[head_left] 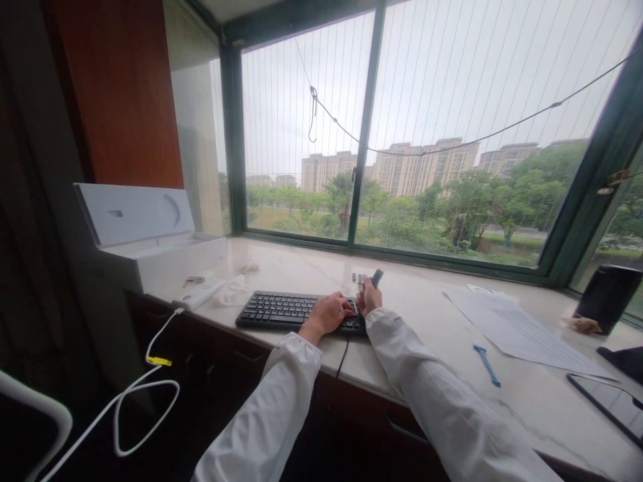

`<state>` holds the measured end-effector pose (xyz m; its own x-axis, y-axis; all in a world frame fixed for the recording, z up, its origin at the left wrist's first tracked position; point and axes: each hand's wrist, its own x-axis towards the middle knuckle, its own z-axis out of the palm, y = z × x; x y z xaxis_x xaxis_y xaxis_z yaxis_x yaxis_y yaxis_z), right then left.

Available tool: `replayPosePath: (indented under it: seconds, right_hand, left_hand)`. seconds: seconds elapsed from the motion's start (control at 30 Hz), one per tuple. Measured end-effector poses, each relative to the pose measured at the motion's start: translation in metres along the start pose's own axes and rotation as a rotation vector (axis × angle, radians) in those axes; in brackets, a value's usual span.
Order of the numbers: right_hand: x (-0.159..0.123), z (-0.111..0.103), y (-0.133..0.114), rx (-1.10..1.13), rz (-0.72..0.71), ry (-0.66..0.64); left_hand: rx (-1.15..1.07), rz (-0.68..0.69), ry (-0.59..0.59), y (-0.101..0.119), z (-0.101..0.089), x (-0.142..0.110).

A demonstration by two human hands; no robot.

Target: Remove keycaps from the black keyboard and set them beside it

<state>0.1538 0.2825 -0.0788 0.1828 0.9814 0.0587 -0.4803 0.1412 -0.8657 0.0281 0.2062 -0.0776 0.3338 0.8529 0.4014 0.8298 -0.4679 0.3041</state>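
A black keyboard (281,310) lies on the pale stone window ledge (426,314), with its cable hanging over the front edge. My left hand (327,313) rests on the keyboard's right part, fingers curled on the keys. My right hand (370,296) is closed on a small dark grey object (376,277), lifted just above the keyboard's right end. A few small pale keycaps (358,276) lie on the ledge behind it. Both arms wear white sleeves.
An open white box (151,248) stands at the left, with a white cable (145,381) hanging below. Paper sheets (517,328), a blue tool (486,365), a black cylinder (607,294) and a dark tablet (603,402) lie on the right. Windows run behind.
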Motion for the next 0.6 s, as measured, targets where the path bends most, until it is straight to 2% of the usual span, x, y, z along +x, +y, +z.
replayPosePath:
  seconds: [0.1, 0.27, 0.33, 0.4, 0.6]
  right_hand:
    - [-0.009, 0.003, 0.003, -0.113, -0.101, -0.118]
    - [-0.021, 0.001, 0.009, -0.481, -0.344, -0.286]
    - [-0.024, 0.000, 0.010, -0.546, -0.373, -0.339]
    - [-0.023, 0.001, 0.010, -0.508, -0.327, -0.310]
    - [-0.011, 0.003, 0.001, -0.098, -0.046, -0.042]
  left_hand:
    - [-0.009, -0.021, -0.008, -0.001, 0.000, 0.000]
    - [-0.015, -0.040, -0.014, -0.004, 0.001, 0.001]
    - [-0.024, -0.036, -0.009, -0.005, 0.002, 0.002]
    - [-0.040, -0.037, 0.000, -0.007, 0.003, 0.003]
    - [-0.076, -0.073, -0.018, -0.003, -0.001, 0.002]
